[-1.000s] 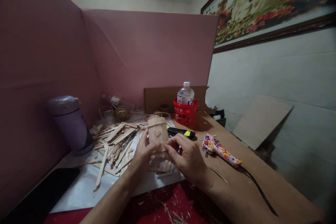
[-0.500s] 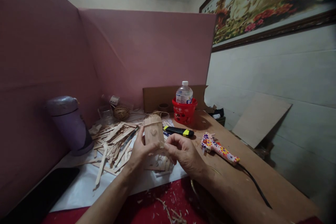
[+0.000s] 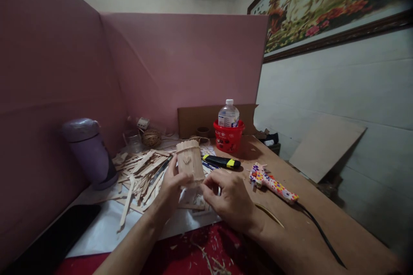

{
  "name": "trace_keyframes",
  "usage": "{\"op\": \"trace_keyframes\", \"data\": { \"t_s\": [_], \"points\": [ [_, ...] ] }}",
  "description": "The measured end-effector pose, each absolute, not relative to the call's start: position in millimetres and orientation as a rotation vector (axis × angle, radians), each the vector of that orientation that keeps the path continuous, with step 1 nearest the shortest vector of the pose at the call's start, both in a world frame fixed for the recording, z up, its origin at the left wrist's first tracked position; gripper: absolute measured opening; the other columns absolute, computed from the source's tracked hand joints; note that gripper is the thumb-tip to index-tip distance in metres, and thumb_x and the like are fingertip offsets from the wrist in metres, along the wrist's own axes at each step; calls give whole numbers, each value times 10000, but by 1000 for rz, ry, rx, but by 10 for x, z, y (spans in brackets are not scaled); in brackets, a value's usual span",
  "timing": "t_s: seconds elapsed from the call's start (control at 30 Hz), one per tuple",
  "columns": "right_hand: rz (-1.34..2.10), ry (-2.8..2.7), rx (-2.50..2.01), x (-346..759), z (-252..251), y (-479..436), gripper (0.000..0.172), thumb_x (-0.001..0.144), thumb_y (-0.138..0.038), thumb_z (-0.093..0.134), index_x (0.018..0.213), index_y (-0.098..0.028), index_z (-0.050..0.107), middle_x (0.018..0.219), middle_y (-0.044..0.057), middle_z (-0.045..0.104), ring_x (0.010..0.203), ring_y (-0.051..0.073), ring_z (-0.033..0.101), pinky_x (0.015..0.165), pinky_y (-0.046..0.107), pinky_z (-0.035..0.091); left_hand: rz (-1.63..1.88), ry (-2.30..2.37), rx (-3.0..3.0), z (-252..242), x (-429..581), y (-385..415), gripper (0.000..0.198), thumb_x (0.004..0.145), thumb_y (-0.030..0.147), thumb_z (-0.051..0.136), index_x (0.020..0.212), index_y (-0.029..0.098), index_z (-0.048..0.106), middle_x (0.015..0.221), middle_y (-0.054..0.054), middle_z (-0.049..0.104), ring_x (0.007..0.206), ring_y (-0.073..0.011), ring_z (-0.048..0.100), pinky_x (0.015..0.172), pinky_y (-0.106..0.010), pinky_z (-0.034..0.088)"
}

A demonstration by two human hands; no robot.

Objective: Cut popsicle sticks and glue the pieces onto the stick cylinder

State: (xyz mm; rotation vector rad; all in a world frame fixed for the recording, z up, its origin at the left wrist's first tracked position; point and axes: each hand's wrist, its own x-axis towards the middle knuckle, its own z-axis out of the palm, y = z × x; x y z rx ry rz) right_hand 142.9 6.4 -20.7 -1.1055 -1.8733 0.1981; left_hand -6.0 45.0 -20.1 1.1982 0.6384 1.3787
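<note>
A small holder built of wooden craft sticks (image 3: 190, 161), with a heart shape on its front and twine round its top, stands tilted above the white sheet. My left hand (image 3: 172, 187) grips its lower left side. My right hand (image 3: 226, 197) is just below and to the right, with thumb and fingers pinched together near the holder's base; what they pinch is too small to make out. A heap of loose craft sticks (image 3: 142, 174) lies to the left of the hands.
A flower-patterned glue gun (image 3: 271, 182) with a black cord lies to the right. Behind the hands are a black-and-yellow utility knife (image 3: 222, 162), a red bucket (image 3: 228, 136) holding a water bottle, a twine ball (image 3: 151, 137) and a purple flask (image 3: 88, 150). A dark phone (image 3: 54, 240) lies at front left.
The stick holder has tipped a little to the left in my left hand. My right hand has dropped from its side to below its base.
</note>
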Motion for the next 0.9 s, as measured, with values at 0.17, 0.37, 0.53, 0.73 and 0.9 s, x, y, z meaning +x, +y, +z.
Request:
{"op": "trace_keyframes", "data": {
  "t_s": [0.17,0.37,0.53,0.73,0.9],
  "points": [
    [185,-1768,-985,1450,-218,86,91,814,-129,531,779,-170,604,747,27,581,705,154,537,594,247,397,1327,631,1275,-306,-37,499,637,586,157,659,1197,167,481,982,-79,663,826,-237,630,655,-296,491],
    [102,-1886,-941,1483,-231,98,107,837,-123,514,796,-168,601,770,41,588,729,172,539,626,272,418,1307,678,1320,-289,-3,474,739,549,185,739,1237,174,471,1022,-80,667,915,-275,626,729,-323,502],
    [-88,-2015,-934,1495,-226,101,126,860,-112,460,792,-154,556,755,49,573,699,174,529,640,294,431,1337,820,1382,-288,3,457,968,521,204,783,1371,173,322,1133,-111,625,1011,-301,592,807,-353,491],
    [-409,-2133,-1075,1436,-298,136,131,829,-51,435,785,-137,523,760,92,562,703,216,526,614,332,469,1399,903,1388,-290,60,418,1019,506,187,757,1403,133,276,1177,-147,604,1032,-312,584,835,-372,484],
    [-483,-2082,-1217,1373,-387,165,125,787,-16,456,823,-125,505,793,112,562,707,227,531,616,349,505,1392,962,1317,-278,116,410,964,499,150,733,1376,157,334,1129,-122,634,987,-296,609,800,-356,496]
  ]
}}
